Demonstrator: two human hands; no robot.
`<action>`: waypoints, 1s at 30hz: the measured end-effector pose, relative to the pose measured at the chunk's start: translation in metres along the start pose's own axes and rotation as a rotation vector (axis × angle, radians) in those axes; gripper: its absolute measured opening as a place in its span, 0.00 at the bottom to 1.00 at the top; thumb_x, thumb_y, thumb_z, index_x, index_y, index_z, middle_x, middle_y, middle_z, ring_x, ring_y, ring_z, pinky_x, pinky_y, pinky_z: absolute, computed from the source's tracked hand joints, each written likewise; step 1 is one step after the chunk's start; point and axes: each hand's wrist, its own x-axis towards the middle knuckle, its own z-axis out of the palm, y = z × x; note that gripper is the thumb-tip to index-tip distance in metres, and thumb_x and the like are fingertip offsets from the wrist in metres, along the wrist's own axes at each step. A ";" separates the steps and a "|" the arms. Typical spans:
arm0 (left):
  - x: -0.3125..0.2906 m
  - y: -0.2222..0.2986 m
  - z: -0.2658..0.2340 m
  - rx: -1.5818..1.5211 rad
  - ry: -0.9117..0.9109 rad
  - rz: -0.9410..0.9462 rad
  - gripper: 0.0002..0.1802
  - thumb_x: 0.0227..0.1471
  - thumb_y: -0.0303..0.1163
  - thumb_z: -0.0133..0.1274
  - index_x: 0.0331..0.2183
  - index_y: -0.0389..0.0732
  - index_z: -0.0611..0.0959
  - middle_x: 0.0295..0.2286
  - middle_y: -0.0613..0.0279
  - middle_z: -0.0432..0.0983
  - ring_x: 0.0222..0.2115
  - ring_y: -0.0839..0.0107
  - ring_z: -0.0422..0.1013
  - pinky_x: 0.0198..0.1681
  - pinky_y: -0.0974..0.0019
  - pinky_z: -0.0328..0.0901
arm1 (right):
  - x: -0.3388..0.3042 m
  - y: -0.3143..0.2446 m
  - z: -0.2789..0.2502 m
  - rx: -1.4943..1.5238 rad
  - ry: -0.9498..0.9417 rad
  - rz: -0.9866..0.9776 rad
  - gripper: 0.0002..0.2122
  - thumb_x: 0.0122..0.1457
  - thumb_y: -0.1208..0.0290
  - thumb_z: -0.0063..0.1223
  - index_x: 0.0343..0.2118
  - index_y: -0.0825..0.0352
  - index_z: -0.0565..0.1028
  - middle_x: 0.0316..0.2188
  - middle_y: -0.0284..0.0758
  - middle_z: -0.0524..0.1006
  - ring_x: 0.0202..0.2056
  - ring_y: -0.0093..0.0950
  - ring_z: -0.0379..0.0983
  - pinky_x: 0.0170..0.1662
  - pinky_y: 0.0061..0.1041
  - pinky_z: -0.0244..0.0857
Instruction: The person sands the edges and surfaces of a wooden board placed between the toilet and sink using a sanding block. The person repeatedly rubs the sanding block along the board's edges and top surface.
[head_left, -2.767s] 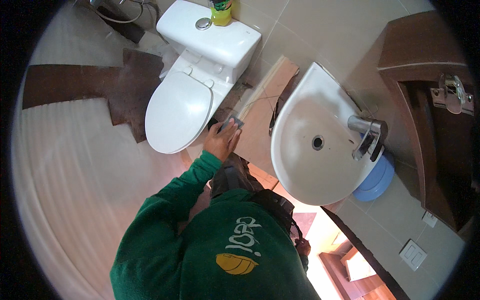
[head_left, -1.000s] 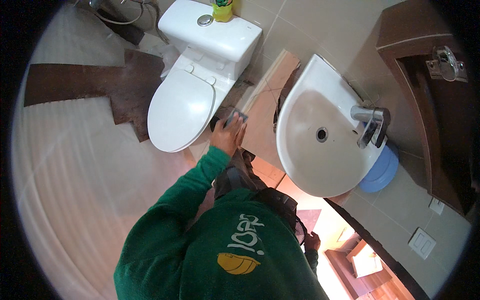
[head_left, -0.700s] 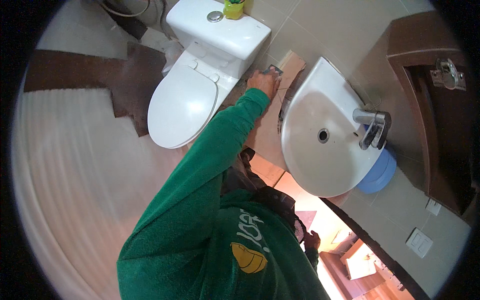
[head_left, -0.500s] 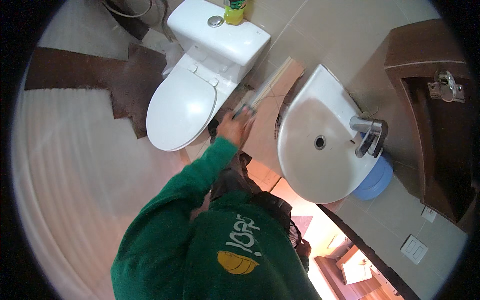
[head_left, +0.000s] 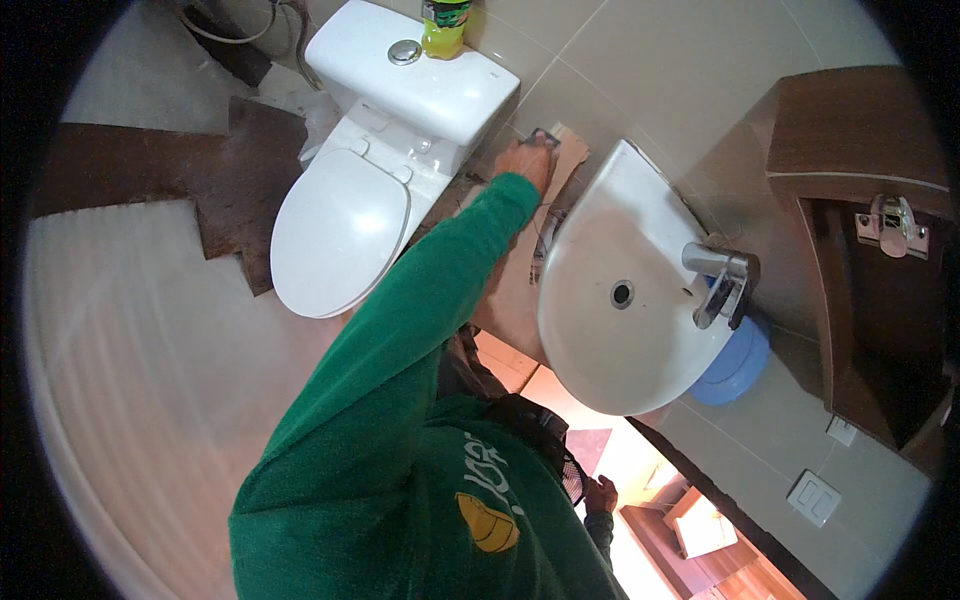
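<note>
My left arm, in a green sleeve, stretches up the picture between the toilet (head_left: 345, 230) and the washbasin (head_left: 590, 330). At its end my left hand (head_left: 525, 162) is closed on a small flat dark grey piece (head_left: 541, 138), whose exact kind I cannot make out. That piece lies low by the tiled wall, against the far end of a beige, cardboard-like sheet (head_left: 570, 155) with a ragged edge. My right hand (head_left: 601, 494) hangs low beside a black mesh pouch (head_left: 573, 474) at my waist. It is small and shadowed, so its fingers are unclear.
A bottle of yellow-green liquid (head_left: 443, 35) stands on the toilet tank. The chrome tap (head_left: 722, 275) reaches over the basin, with a blue basin (head_left: 735, 365) below it. A brown cabinet (head_left: 850, 120) juts out at right. Brown sheeting (head_left: 130, 165) covers floor at left.
My left hand has moved up and to the right along the beige sheet toward the wall, still gripping the grey piece. The view has shifted slightly.
</note>
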 end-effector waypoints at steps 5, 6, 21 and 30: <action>0.011 -0.001 -0.002 0.043 -0.033 0.031 0.25 0.58 0.50 0.43 0.50 0.46 0.76 0.33 0.44 0.78 0.41 0.46 0.71 0.43 0.45 0.68 | -0.002 0.016 0.009 -0.043 -0.032 0.017 0.25 0.49 0.66 0.62 0.47 0.77 0.71 0.35 0.48 0.79 0.35 0.33 0.77 0.36 0.30 0.72; 0.002 -0.007 -0.002 0.040 -0.032 0.015 0.24 0.58 0.50 0.44 0.49 0.46 0.76 0.35 0.45 0.79 0.42 0.46 0.70 0.44 0.45 0.68 | -0.002 0.022 0.010 -0.042 -0.055 0.024 0.25 0.49 0.65 0.62 0.47 0.77 0.71 0.35 0.48 0.79 0.35 0.34 0.77 0.37 0.30 0.72; -0.162 -0.050 -0.028 0.085 0.265 0.304 0.12 0.51 0.37 0.57 0.38 0.43 0.84 0.43 0.60 0.78 0.38 0.50 0.72 0.34 0.54 0.72 | 0.040 0.091 0.033 -0.085 -0.081 -0.042 0.24 0.50 0.63 0.62 0.46 0.76 0.73 0.34 0.50 0.80 0.34 0.35 0.79 0.39 0.31 0.72; 0.010 -0.008 0.002 0.123 0.042 0.181 0.20 0.59 0.46 0.43 0.44 0.42 0.79 0.33 0.42 0.77 0.36 0.45 0.72 0.36 0.47 0.70 | 0.001 -0.005 0.005 -0.142 -0.011 -0.097 0.26 0.49 0.66 0.62 0.48 0.77 0.71 0.33 0.46 0.80 0.28 0.28 0.76 0.34 0.27 0.72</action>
